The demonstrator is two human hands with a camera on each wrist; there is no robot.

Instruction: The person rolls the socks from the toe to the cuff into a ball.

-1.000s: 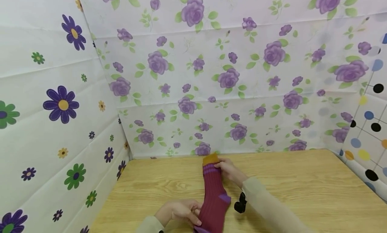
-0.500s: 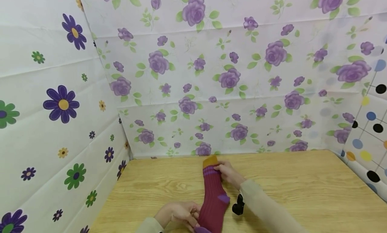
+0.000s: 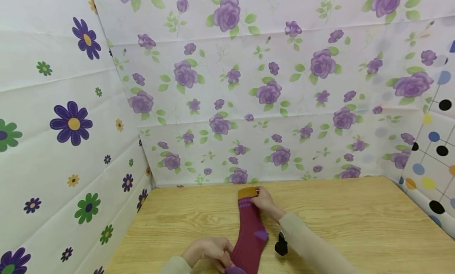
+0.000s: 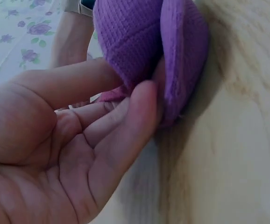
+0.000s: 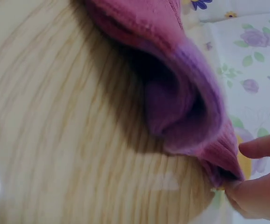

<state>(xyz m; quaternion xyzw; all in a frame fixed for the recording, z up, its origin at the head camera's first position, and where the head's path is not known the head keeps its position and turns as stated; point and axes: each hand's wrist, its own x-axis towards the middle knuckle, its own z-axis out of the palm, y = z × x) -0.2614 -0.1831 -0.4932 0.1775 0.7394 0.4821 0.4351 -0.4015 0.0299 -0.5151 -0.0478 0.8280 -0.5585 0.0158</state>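
A maroon ribbed sock lies lengthwise on the wooden table, its mustard cuff toward the back wall. Purple marks its stripes, heel and toe. My right hand pinches the cuff end at its right edge, thumb and fingers on the fabric. At the near end my left hand holds the purple toe; in the left wrist view the fingers pinch into a fold there. The right wrist view shows the purple heel bulging up off the wood, with the right hand's fingertips at the cuff beyond.
The wooden tabletop spreads out on both sides of the sock. Floral sheets hang right behind its back edge and along the left. A dotted sheet closes off the right. A black wrist device hangs under the right sleeve.
The sock's cuff has come slightly nearer and lies straighter, the right hand moving with it. At the near end the left hand has folded the purple toe up more.
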